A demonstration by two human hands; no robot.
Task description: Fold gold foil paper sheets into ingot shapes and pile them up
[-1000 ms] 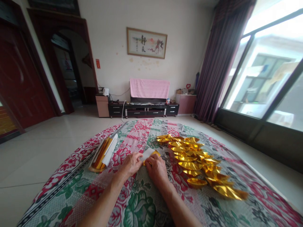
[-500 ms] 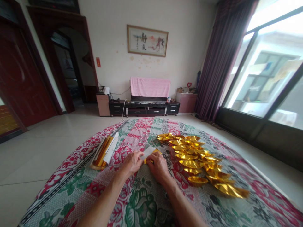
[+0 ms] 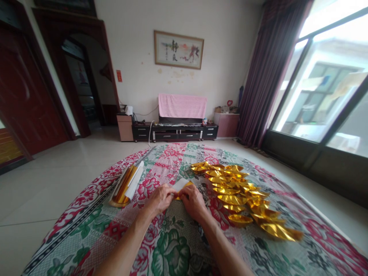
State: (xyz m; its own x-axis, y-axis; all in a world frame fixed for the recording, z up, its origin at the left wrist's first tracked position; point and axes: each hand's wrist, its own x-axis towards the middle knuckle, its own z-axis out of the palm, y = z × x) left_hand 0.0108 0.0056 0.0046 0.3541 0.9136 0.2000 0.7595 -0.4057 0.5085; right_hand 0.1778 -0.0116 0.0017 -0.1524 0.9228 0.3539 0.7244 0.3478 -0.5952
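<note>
Between my hands lies a sheet of gold foil paper [image 3: 181, 184], white side up, with its near edge folded over to show gold. My left hand [image 3: 162, 197] pinches the sheet's left corner, fingers closed. On the right side, my right hand [image 3: 193, 197] has its fingers closed on the folded gold edge. To the right stand several folded gold paper ingots [image 3: 232, 199] in overlapping rows. A loosely curled stack of gold and white foil paper [image 3: 126, 188] rests on the left.
A flowered cloth [image 3: 172, 245] covers the round table under everything. Past its far edge stands a low black TV cabinet [image 3: 176, 134], with a pink towel [image 3: 182, 105] over the screen. A purple curtain [image 3: 276, 69] hangs beside the window at right.
My left fingers have closed in toward the fold, and my right hand has shifted slightly along the gold edge. The ingots and the paper stack have stayed put.
</note>
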